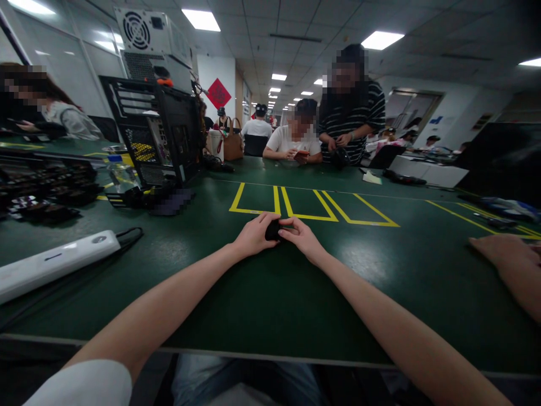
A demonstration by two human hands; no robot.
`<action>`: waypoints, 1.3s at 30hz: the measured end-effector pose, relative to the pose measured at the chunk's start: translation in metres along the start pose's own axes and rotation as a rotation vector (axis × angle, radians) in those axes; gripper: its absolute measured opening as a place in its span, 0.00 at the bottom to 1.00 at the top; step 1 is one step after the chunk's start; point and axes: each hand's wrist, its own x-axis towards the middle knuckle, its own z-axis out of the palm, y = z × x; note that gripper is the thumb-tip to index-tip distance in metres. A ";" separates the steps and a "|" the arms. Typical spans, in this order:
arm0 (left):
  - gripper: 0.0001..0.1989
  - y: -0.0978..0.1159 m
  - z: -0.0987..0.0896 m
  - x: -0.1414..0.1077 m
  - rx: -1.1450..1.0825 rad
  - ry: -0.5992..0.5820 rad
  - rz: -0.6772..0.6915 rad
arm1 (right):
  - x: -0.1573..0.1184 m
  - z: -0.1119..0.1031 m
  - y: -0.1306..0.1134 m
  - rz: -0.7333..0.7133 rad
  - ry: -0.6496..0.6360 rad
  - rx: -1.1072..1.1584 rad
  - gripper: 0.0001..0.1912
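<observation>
Both of my hands meet around a small black object (273, 230) above the dark green tabletop (270, 299); its kind cannot be made out. My left hand (254, 234) grips it from the left, fingers over the top and thumb below. From the right, my right hand (302, 237) pinches at its edge with thumb and fingers. Much of the object is hidden by my fingers. Just beyond my hands, yellow tape outlines (304, 216) mark the table.
At left lie a white power strip (63, 262) with a dark cable, a clear bottle (122, 173) and piled dark parts (51, 186). An open computer case (156, 129) stands behind. Another person's hand (507, 256) rests at right. Two people (291, 141) are across the table.
</observation>
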 end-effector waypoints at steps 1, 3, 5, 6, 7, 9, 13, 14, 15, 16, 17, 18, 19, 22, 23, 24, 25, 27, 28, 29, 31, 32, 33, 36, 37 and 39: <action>0.29 0.000 0.000 0.000 0.000 0.001 0.002 | 0.000 0.000 0.001 -0.013 0.022 -0.003 0.12; 0.28 -0.001 0.001 0.001 0.002 0.005 0.005 | 0.002 0.001 0.002 -0.028 0.051 -0.006 0.11; 0.29 -0.001 0.002 0.001 0.004 0.009 0.007 | 0.003 0.000 0.004 -0.012 0.049 -0.016 0.14; 0.29 -0.001 0.002 0.001 0.004 0.009 0.007 | 0.003 0.000 0.004 0.005 0.038 -0.022 0.16; 0.29 -0.001 0.002 0.001 0.005 0.008 0.007 | 0.003 -0.001 0.004 0.024 0.026 -0.027 0.18; 0.29 -0.002 0.002 0.000 0.004 0.006 0.006 | 0.002 -0.001 0.004 0.047 -0.002 -0.024 0.19; 0.29 -0.001 0.001 0.000 0.001 0.002 0.003 | -0.001 -0.001 0.002 0.020 -0.044 0.034 0.18; 0.29 -0.001 0.001 -0.001 0.000 0.001 0.002 | -0.001 0.000 0.001 0.015 -0.038 0.037 0.17; 0.29 -0.001 0.001 0.000 -0.001 0.000 0.002 | -0.001 0.000 0.001 0.012 -0.025 0.030 0.16; 0.29 -0.001 0.001 0.000 -0.001 -0.001 0.003 | -0.001 0.001 0.001 0.010 -0.005 0.016 0.15; 0.29 0.000 0.001 0.000 -0.002 -0.001 0.004 | 0.000 0.001 0.001 0.008 0.013 -0.001 0.14; 0.29 0.000 0.001 0.000 -0.002 0.001 0.005 | 0.000 0.001 0.001 0.006 0.025 -0.014 0.13; 0.29 0.000 0.001 0.000 -0.002 0.002 0.005 | 0.000 0.001 0.001 0.003 0.031 -0.022 0.13; 0.29 0.001 0.000 0.000 -0.003 0.002 0.004 | 0.001 0.001 0.001 -0.007 0.029 -0.028 0.15; 0.29 0.001 0.000 0.000 -0.006 -0.001 0.000 | 0.001 0.001 0.000 -0.004 0.025 -0.029 0.16; 0.29 0.002 0.000 0.000 -0.009 -0.003 -0.006 | 0.000 0.001 0.000 0.003 0.022 -0.031 0.17; 0.29 0.002 -0.001 0.000 -0.012 -0.005 -0.012 | 0.000 0.001 -0.001 0.013 0.019 -0.031 0.17; 0.29 0.002 -0.001 -0.001 -0.017 -0.008 -0.018 | -0.001 0.002 -0.001 0.025 0.012 -0.024 0.17; 0.29 0.002 -0.001 -0.001 -0.018 -0.008 -0.019 | -0.001 0.002 -0.001 0.022 0.006 -0.017 0.17; 0.29 0.002 -0.001 0.000 -0.018 -0.010 -0.017 | -0.001 0.002 -0.001 0.012 0.001 -0.010 0.16; 0.29 0.002 0.000 0.000 -0.014 -0.008 -0.014 | -0.001 0.003 0.000 -0.027 -0.002 -0.001 0.15; 0.29 0.002 0.000 0.000 -0.011 -0.004 -0.013 | -0.001 0.003 0.001 -0.048 0.003 -0.001 0.14; 0.29 0.001 0.001 0.000 -0.008 0.000 -0.012 | -0.001 0.003 0.002 -0.070 0.013 -0.001 0.13; 0.29 0.001 0.001 0.000 -0.002 0.009 -0.007 | 0.001 0.003 0.005 -0.104 0.034 -0.001 0.09; 0.29 0.001 0.002 0.000 -0.001 0.007 -0.005 | 0.002 0.003 0.005 -0.104 0.034 -0.005 0.10; 0.29 0.001 0.001 0.000 0.003 0.003 -0.008 | 0.002 0.003 0.004 -0.092 0.037 -0.024 0.11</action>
